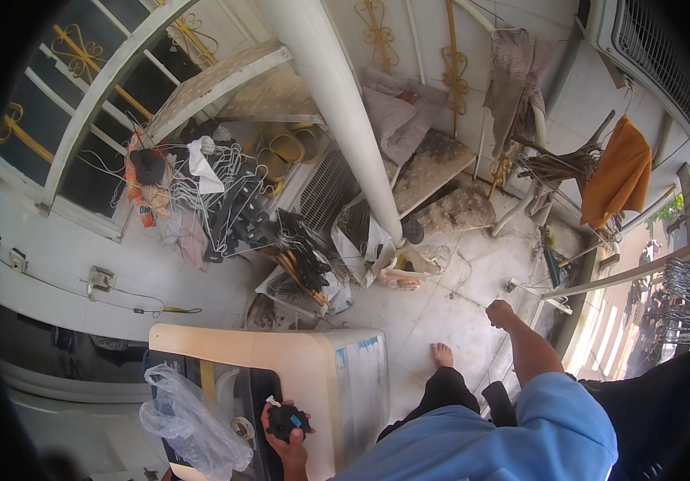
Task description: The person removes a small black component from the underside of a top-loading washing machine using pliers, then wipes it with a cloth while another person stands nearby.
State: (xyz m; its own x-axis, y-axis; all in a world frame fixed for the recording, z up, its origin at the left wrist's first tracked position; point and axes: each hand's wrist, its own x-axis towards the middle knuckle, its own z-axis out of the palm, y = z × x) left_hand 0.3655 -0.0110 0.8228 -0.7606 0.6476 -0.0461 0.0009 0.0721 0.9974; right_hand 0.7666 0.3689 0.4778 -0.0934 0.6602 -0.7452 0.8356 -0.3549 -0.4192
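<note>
My left hand (291, 455) is closed round a small dark, rounded object (285, 420) with a blue patch on its face and a whitish bit at its top; I cannot tell its kind. It is held over the dark panel of a cream-topped appliance (232, 340). Beside that hand lie a roll of tape (242, 427) and a crumpled clear plastic bag (192, 421). My right hand (501, 314) is a fist out to the right above the floor, with nothing showing in it.
Ahead, a white pole (329, 96) rises by spiral steps (437, 178). Wire hangers (228, 188), black hangers (305, 252) and bags crowd the floor there. An orange cloth (619, 176) hangs at right, above a white rail (641, 268). My bare foot (442, 355) is on pale tiles.
</note>
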